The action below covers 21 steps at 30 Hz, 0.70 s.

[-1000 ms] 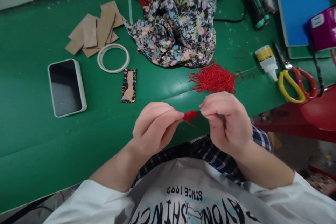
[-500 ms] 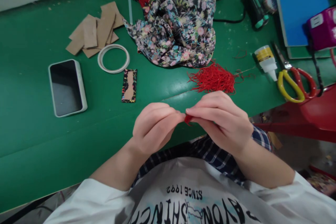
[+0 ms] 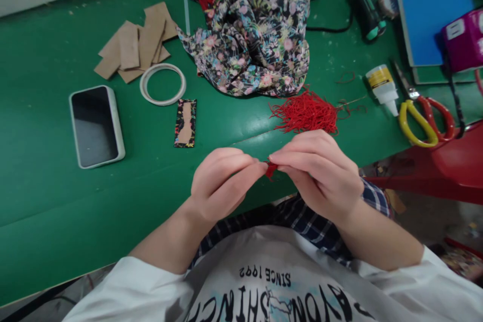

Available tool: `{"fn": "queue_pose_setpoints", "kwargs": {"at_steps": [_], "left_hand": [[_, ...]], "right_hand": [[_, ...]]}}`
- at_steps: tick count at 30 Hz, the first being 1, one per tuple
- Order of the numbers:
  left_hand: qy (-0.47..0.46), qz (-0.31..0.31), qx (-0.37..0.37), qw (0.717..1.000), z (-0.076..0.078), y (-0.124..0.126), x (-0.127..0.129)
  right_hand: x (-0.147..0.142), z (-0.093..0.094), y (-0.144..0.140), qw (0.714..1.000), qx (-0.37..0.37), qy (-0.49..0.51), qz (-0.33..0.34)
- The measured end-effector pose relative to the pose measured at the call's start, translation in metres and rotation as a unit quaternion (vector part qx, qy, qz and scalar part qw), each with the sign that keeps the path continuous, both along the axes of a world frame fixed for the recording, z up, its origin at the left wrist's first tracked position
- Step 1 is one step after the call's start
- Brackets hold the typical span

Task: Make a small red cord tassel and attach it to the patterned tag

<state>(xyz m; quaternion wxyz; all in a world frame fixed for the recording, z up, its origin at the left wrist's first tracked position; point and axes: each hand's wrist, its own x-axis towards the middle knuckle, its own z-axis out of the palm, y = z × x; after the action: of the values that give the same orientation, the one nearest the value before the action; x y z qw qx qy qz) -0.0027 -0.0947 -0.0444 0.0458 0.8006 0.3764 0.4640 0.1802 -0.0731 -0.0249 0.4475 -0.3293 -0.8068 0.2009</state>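
Observation:
Between my fingertips is a small piece of red thread (image 3: 270,169), most of it hidden. My left hand (image 3: 226,181) pinches it from one side, thumb against the fingers. From the other side my right hand (image 3: 320,173) pinches it as well, and the two hands nearly meet at the table's front edge. Just beyond my right hand lies a bundle of red threads (image 3: 307,113) tied at its right end. A small cardboard strip wrapped in floral fabric (image 3: 185,123) lies beyond my left hand.
Crumpled floral cloth (image 3: 260,40) lies at the back centre. Cardboard strips (image 3: 141,43), a tape roll (image 3: 141,85) and a phone (image 3: 96,126) are on the left. To the right are a glue bottle (image 3: 382,88), scissors (image 3: 418,115), a black-green cutter (image 3: 366,10) and a blue board (image 3: 433,10).
My right fingertips have shifted slightly right, and a little more of the red thread shows between my hands. Everything on the table stays in place.

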Motion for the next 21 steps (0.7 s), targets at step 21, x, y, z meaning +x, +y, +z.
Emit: {"fn": "queue_pose_setpoints", "kwargs": {"at_steps": [21], "left_hand": [[-0.001,0.000,-0.002,1.000,0.0022,0.0037,0.0038]], "right_hand": [[-0.0046,-0.0019,-0.0061,0.998,0.043,-0.028,-0.036]]}}
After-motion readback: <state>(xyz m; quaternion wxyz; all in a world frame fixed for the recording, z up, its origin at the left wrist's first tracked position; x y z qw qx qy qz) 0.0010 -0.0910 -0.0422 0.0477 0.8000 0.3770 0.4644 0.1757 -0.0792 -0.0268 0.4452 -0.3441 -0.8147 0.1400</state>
